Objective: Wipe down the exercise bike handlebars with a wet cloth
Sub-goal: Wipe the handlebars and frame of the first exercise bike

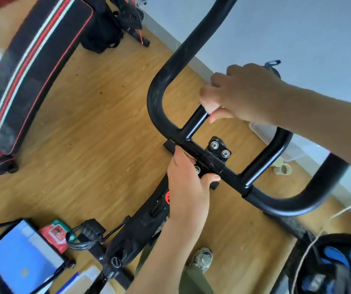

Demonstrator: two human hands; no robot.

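underfoot, a light wood-plank floor is running up to a pale blue-grey wall with a white skirting strip along its base. a black padded bench with red and white stripes is lying across the upper left of the floor, and a black bag is sitting just beyond its far end. near the wall on the right, a clear plastic tub is standing partly hidden behind the bars, its contents too unclear to tell, and two pale cups are sitting just beside it; what is in them cannot be told. at the lower left a lit blue screen is glowing, with a red packet touching its upper corner. a grey shoe is showing on the floor beneath the bike.

the black handlebars are filling the middle of the view, their outer loop sweeping up towards the wall. the right hand is closing around a pinkish cloth and pressing it onto the top of the left inner upright bar, fingers wrapped over, thumb below. the left hand is clamping onto the centre crossbar beside the bolted stem clamp, thumb hooked over the top.
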